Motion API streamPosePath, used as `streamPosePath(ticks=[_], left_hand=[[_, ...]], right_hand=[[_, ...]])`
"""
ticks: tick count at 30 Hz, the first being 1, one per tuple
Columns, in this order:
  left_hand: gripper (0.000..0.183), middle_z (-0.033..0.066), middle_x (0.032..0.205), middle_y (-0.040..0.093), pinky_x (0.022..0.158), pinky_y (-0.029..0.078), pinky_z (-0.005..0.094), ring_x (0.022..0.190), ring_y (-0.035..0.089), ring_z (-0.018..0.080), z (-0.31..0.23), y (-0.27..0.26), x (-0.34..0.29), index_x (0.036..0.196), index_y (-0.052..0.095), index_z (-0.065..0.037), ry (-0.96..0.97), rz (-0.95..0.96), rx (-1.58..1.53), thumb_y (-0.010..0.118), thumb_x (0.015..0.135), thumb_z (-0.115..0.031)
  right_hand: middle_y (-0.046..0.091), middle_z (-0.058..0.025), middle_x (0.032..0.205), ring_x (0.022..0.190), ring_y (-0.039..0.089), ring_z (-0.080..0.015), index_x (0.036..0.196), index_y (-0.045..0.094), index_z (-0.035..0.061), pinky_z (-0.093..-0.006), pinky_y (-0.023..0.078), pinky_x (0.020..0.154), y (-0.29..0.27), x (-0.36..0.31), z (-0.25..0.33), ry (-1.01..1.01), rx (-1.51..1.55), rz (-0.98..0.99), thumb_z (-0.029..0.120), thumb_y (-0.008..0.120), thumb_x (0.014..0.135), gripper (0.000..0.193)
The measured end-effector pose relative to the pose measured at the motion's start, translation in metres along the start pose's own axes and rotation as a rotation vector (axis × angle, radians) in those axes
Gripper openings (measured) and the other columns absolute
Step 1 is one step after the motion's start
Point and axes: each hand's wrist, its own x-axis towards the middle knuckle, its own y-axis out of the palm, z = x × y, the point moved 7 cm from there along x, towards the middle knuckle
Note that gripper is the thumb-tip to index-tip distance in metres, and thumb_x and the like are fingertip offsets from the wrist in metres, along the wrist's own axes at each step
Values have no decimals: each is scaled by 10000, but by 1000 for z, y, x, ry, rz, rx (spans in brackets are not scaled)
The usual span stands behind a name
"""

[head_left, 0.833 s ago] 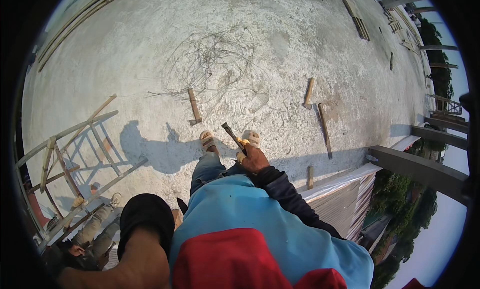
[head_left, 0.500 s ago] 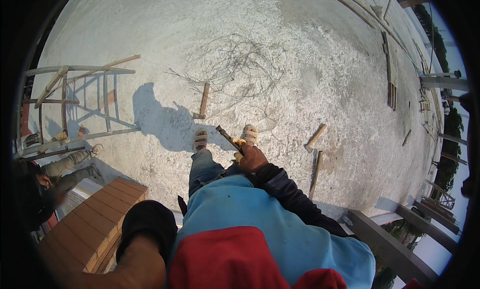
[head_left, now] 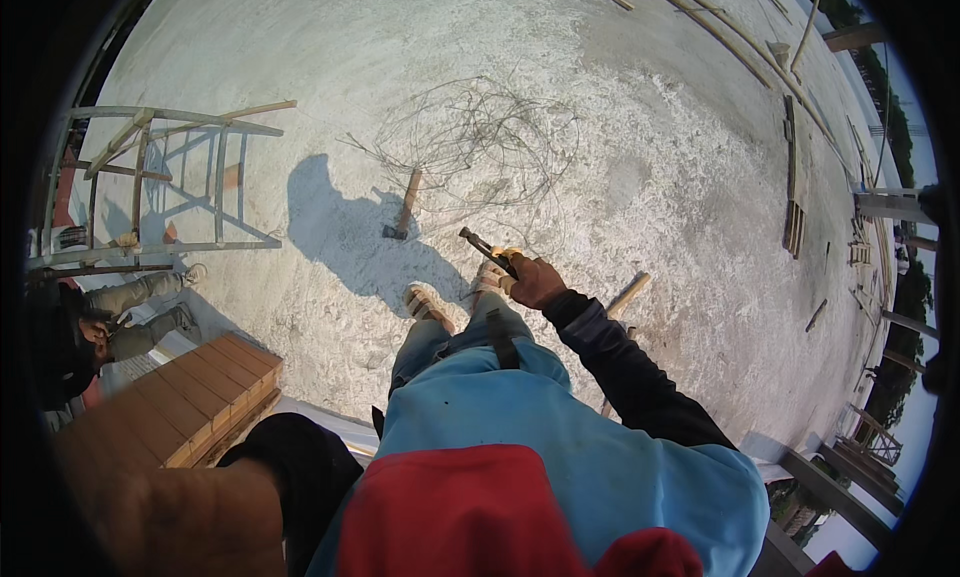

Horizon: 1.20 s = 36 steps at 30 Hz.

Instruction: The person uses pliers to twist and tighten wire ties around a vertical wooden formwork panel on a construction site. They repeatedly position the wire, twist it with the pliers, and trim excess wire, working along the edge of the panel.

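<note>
How much is done or left cannot be judged: the right hand point(head_left: 538, 283) clasps a dark-headed hand tool point(head_left: 482, 244) near centre, the blurred near-left left hand's point(head_left: 200, 512) grip is unclear, and the far wire tangle point(head_left: 478, 129) lies unheld.

The left grip point(head_left: 195, 517) is blurred and cut off at lower left.

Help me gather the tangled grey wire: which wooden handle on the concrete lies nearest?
The brown wooden handle with the dark metal head; its upper end reaches the tangled grey wire. The pale wooden handle lies farther, by the black sleeve.
</note>
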Motion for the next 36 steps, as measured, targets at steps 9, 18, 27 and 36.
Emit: streamPosePath(ticks=[9, 18, 27, 36], left_hand=[[745, 138, 1622, 410, 1181, 391, 503, 1448, 453, 280, 196, 2, -316, 1608, 314, -45, -1721, 461, -183, 635, 1031, -389], [580, 143, 1570, 480, 1106, 481, 467, 1361, 535, 298, 214, 75, -430, 1480, 479, -48, -2131, 329, -607, 510, 1094, -480], [480, 175, 1112, 732, 829, 611, 485, 929, 740, 318, 305, 60, -511, 1390, 541, -39, -1916, 405, 76, 603, 1067, -388], [450, 185, 1110, 732, 716, 619, 449, 836, 744, 275, 317, -10, -622, 1334, 598, -30, -2048, 1113, 847, 657, 1036, -362]], right_hand=[[687, -280, 845, 788, 691, -476, 1092, 548, -26, -559, 531, 698, -8, -41, 115, -40, 484, -119, 270, 696, 925, 371], [700, -235, 1059, 870, 714, -438, 1205, 550, 3, -517, 580, 748, -47, -16, 130, -346, 451, -103, 237, 756, 896, 439], [745, -234, 955, 915, 741, -407, 1059, 662, -4, -469, 576, 761, -94, 234, -179, 86, 586, -283, 217, 653, 966, 240], [680, -291, 1277, 1226, 651, -414, 1355, 605, -24, -452, 523, 1058, -44, 415, -485, 738, 310, -163, 209, 604, 899, 512]])
